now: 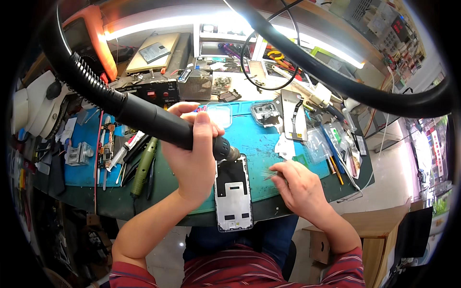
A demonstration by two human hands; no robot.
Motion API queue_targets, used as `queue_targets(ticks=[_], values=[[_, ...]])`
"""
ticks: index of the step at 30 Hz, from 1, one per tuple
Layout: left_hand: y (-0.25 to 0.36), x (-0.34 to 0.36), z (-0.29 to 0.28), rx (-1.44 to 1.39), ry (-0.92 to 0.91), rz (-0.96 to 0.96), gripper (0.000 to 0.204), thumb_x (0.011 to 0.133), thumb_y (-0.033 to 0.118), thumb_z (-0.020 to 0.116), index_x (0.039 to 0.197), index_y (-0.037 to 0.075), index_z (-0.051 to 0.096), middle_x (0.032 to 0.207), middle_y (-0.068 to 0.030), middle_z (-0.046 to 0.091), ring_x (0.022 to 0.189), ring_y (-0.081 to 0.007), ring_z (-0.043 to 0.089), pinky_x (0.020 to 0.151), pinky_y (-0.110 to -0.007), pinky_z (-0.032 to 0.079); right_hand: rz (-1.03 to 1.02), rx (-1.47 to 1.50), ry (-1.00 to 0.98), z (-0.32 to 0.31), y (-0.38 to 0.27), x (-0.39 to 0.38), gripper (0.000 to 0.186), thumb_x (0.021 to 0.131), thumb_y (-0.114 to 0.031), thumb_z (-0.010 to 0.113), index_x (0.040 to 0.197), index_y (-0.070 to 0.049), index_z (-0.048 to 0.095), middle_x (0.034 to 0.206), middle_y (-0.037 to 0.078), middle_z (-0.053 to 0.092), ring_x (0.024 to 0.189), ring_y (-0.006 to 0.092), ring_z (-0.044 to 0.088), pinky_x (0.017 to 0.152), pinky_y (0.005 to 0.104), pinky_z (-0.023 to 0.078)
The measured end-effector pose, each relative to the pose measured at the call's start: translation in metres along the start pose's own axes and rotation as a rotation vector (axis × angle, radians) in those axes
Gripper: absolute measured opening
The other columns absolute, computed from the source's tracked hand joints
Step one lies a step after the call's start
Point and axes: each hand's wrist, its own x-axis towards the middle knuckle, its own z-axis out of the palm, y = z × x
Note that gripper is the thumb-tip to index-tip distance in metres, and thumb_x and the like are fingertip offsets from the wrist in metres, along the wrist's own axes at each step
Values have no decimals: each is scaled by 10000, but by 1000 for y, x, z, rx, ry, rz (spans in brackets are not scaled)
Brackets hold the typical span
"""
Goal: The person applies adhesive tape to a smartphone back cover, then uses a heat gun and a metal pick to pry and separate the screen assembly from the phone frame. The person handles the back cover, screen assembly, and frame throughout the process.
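My left hand (192,161) is wrapped round the black handle of a hot air gun (153,120), whose metal nozzle (234,153) points at the top edge of a phone frame (234,201). The frame, silver and black, lies over the near edge of the blue work mat (264,144). To the right of it, my right hand (300,187) is closed in a pinch on thin tweezers (270,174), their tips over the mat and apart from the frame. The palm hides most of the tweezers.
A black cable (336,81) arches across the upper right. A green pen-shaped tool (144,168) and a syringe (119,154) lie at left. Near the right side are a phone back panel (294,115), plastic bags (319,144) and pens. A black control box (149,93) stands behind.
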Motion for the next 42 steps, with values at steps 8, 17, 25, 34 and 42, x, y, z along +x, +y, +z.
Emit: queue_targets(ticks=[8,17,25,34,42], values=[[-12,-4,-7,-16,-18,55,249,1013,39,605,1216,24,462,764,-70,620,715,-148,643,717,-317,544,354,834,-73,-6,8,27,272,1035,47,526,1265,-2,663,1113,111,692,1081,193,717,832,305,613],[-21,-7,-8,-60,-56,69,290,1003,5,587,1249,22,434,797,-76,636,733,-144,641,725,-315,540,57,620,-62,20,27,38,198,967,-117,743,1142,-26,717,931,67,666,761,153,631,702,279,508],[-23,-9,-10,9,-96,133,360,956,-72,611,1248,7,417,807,-94,635,719,-159,659,647,-286,543,-14,467,-59,18,24,52,331,906,-23,755,1235,-63,741,890,85,675,771,220,653,681,313,529],[-28,-7,-10,6,-159,201,387,945,-84,614,1260,-4,403,826,-93,623,707,-165,659,654,-309,573,34,478,36,33,22,46,157,887,-35,784,1038,-18,745,942,125,743,797,261,728,678,332,573],[-28,-6,-13,97,-236,255,429,940,-93,609,1282,-13,362,857,-88,622,708,-166,659,661,-311,578,52,454,45,38,19,46,125,917,-66,771,1025,-12,739,937,128,749,785,267,733,672,330,571]])
